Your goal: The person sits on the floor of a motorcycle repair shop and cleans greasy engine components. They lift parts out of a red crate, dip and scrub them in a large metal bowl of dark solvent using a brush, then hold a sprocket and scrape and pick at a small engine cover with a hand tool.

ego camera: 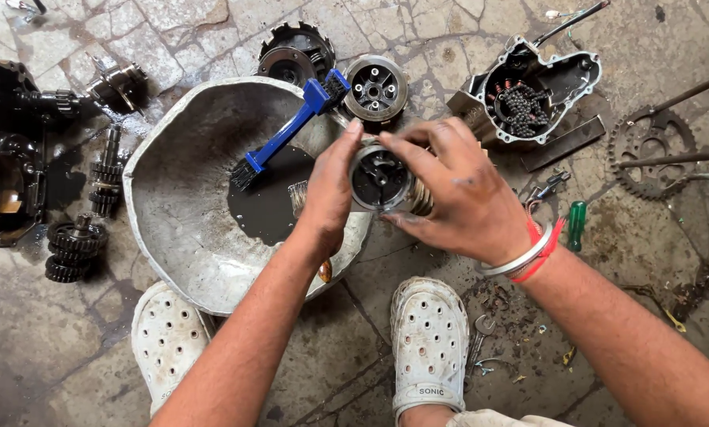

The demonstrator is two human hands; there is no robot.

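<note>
Head view: clutch drum (380, 180) gripped between left hand (328, 198), right hand (449, 190).

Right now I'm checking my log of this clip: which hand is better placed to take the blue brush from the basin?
Probably the left hand. It is on the side of the round metal part nearer the blue brush lying across the metal basin. The right hand grips the part from the far side.
</note>
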